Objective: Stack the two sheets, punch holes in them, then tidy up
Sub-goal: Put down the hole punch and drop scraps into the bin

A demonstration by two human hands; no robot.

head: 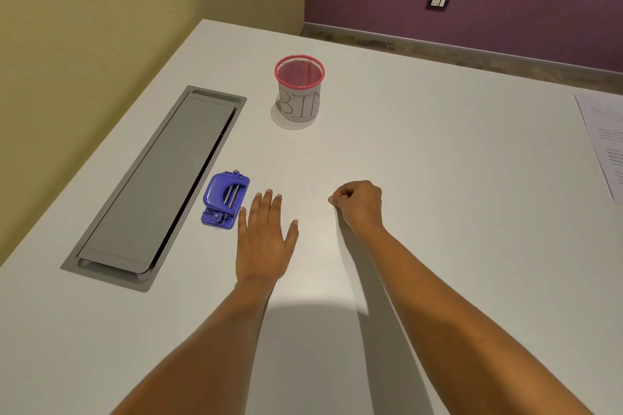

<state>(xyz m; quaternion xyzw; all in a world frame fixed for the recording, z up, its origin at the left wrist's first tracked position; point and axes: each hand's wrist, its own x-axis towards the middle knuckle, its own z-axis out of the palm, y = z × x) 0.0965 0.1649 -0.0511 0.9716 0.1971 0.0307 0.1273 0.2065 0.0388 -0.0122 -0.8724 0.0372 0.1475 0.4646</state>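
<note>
A blue hole punch [225, 199] sits on the white table [438, 246], just right of a grey floor-box lid. My left hand [264, 239] lies flat and open on the table, its little finger almost touching the punch. My right hand [359, 204] is curled with thumb and forefinger pinched together near the table surface; whether something tiny is between them cannot be told. Printed paper [606, 141] lies at the far right edge of the view, partly cut off. A red mesh cup labelled BIN [299, 89] stands further back, in the middle.
A long grey cable-hatch lid [161, 185] is recessed in the table at the left. The table's left edge meets a yellow wall; a purple wall with a socket [437, 2] lies beyond the far edge.
</note>
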